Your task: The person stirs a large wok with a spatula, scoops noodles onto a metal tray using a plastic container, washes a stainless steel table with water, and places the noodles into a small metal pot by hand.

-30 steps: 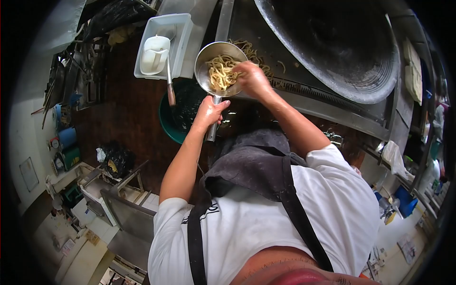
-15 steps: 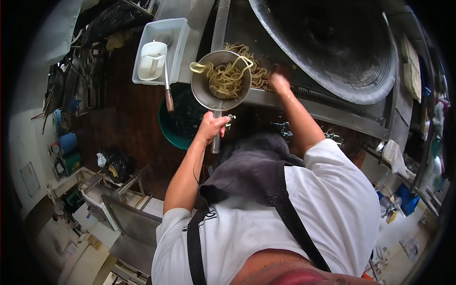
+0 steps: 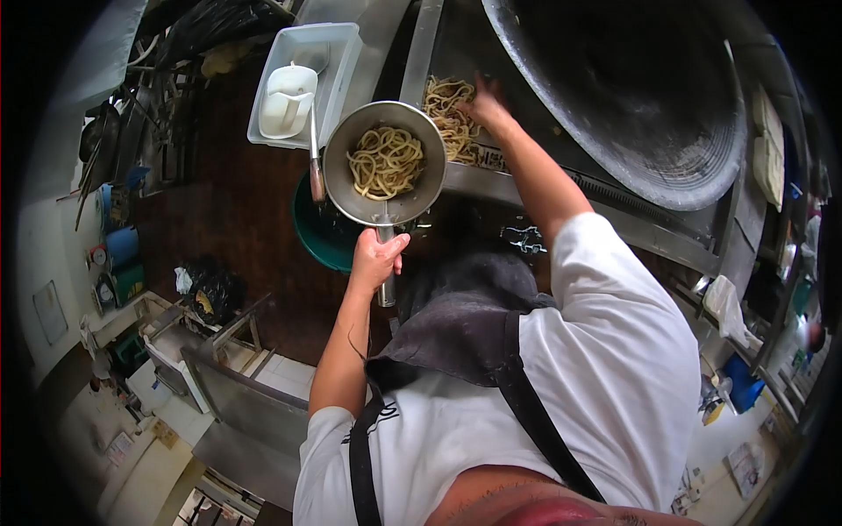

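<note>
My left hand (image 3: pixel 377 259) is wrapped round the handle of a metal pan (image 3: pixel 423 190), which is tilted so its inside shows. Thick noodles (image 3: pixel 386 163) lie in the middle of the pan. Just beyond its right rim, a pile of browner noodles (image 3: pixel 452 118) rests on the dark metal cooking surface. My right hand (image 3: pixel 488 103) is at the right edge of that pile, its fingers blurred by motion, so I cannot make out whether they hold any noodles.
A large dark wok (image 3: pixel 631 96) stands at the upper right. A clear plastic tub (image 3: pixel 343 53) at the upper left holds a white scoop (image 3: pixel 289 101); a wooden-handled utensil (image 3: pixel 317 175) leans over its edge. A green basin (image 3: pixel 320 237) sits below.
My right hand went from inside the pan out to the right, then up beside the noodle pile. The pan has shifted left and lower, and the noodles have settled in it.
</note>
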Demonstrator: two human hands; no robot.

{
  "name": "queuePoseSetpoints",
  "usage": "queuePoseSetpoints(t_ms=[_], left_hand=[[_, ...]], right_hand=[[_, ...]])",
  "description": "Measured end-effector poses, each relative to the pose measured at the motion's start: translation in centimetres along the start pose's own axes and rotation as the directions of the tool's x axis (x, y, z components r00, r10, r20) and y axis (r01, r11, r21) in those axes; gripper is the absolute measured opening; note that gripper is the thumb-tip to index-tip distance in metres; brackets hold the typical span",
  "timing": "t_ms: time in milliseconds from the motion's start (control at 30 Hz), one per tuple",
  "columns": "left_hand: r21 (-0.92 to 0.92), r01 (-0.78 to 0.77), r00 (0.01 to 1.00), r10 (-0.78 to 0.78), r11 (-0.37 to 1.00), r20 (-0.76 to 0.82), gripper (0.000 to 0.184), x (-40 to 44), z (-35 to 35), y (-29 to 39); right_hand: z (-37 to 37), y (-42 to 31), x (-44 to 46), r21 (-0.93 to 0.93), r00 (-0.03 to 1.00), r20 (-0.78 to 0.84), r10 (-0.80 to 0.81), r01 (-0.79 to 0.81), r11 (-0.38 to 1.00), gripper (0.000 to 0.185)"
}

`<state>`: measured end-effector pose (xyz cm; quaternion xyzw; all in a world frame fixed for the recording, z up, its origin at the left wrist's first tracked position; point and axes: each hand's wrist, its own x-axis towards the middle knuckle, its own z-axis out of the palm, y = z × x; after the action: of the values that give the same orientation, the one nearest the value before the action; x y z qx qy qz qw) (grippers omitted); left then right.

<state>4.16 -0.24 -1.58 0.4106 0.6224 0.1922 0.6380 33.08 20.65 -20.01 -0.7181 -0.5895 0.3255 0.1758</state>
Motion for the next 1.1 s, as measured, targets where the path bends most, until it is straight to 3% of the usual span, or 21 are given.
queuePoseSetpoints(t_ms=[33,100,200,233,267,367,400,433,500,533,567,633,700,767,800,933,1000,1100], left_hand=[[-0.01,0.016,1.0,-0.016,1.0,-0.014,0.021,-0.3,0.0,-0.2],[-0.059,0.034,0.999,-0.036,0.998,-0.027,0.019,-0.5,0.0,-1.0],[-0.108,0.051,0.998,-0.056,0.993,-0.041,0.017,-0.7,0.2,-1.8],[-0.106,0.058,0.998,-0.062,0.993,-0.031,0.017,-0.7,0.1,-2.1],[-0.1,0.064,0.998,-0.067,0.993,-0.019,0.016,-0.8,0.1,-2.1],[-0.095,0.06,0.997,-0.065,0.994,-0.041,0.023,-0.6,0.6,-1.6],[-0.076,0.061,0.998,-0.063,0.995,-0.03,0.023,-0.6,0.4,-1.5],[-0.058,0.058,0.998,-0.06,0.997,-0.018,0.023,-0.4,0.2,-1.5],[-0.038,0.049,0.998,-0.05,0.998,-0.024,0.024,0.1,0.3,-1.4],[-0.034,0.037,0.998,-0.038,0.999,-0.043,0.024,0.4,0.4,-1.3],[-0.03,0.025,0.998,-0.027,0.999,-0.061,0.024,0.6,0.5,-1.1],[0.009,0.034,0.999,-0.034,0.999,-0.012,0.023,1.2,0.0,-0.7],[0.021,0.045,0.998,-0.045,0.999,0.031,0.02,1.8,-0.3,-0.2],[0.041,0.074,0.997,-0.074,0.996,0.006,0.022,2.0,-0.2,0.8],[0.054,0.086,0.996,-0.086,0.995,0.0,0.022,2.3,-0.3,1.1],[0.14,0.098,0.995,-0.098,0.985,-0.009,0.024,2.9,0.2,2.7],[0.208,0.061,0.997,-0.067,0.976,0.024,0.025,3.5,0.0,2.7],[0.163,0.074,0.996,-0.081,0.984,0.037,0.026,3.4,0.3,3.4]], right_hand=[[1.2,0.2,1.8,-0.057,0.997,0.071,-0.022,0.026,0.998,0.081],[1.6,-1.6,1.3,0.041,0.957,0.276,-0.094,0.086,0.995,0.091],[3.5,-4.7,-3.9,-0.206,0.953,0.299,-0.054,0.12,0.971,0.084],[4.4,-4.8,-5.3,-0.215,0.965,0.256,-0.057,0.114,0.97,0.081],[5.0,-4.7,-6.2,-0.164,0.978,0.197,-0.07,0.103,0.981,0.065],[5.4,-3.9,-6.4,-0.093,0.973,0.16,-0.166,0.182,0.979,0.049],[5.6,-3.7,-6.3,-0.054,0.965,0.105,-0.239,0.246,0.968,0.036],[5.8,-3.2,-5.9,0.144,0.977,0.107,-0.182,0.166,0.975,0.035],[6.4,-0.8,-5.0,0.51,0.985,0.156,-0.069,-0.02,0.86,0.035],[8.4,2.6,-2.8,0.62,0.981,0.106,-0.162,0.062,0.782,0.032],[5.3,1.6,-3.5,0.641,0.979,0.196,-0.06,-0.082,0.763,0.026],[2.5,1.8,-3.5,0.772,0.977,0.194,-0.09,-0.095,0.629,0.025],[-2.8,-1.7,-4.9,0.628,0.995,0.1,-0.016,-0.05,0.776,0.029],[-5.8,-3.2,-5.0,0.626,0.992,0.123,-0.031,-0.053,0.778,0.029],[-7.0,-3.8,-5.1,0.571,0.993,0.057,-0.103,0.052,0.819,0.029],[-14.2,-11.3,-8.5,0.556,0.977,-0.027,-0.214,0.192,0.808,0.027],[-15.6,-14.6,-10.1,0.66,0.956,-0.113,-0.272,0.277,0.698,0.029],[-13.8,-17.6,-12.3,0.805,0.908,-0.245,-0.34,0.385,0.45,0.03]])
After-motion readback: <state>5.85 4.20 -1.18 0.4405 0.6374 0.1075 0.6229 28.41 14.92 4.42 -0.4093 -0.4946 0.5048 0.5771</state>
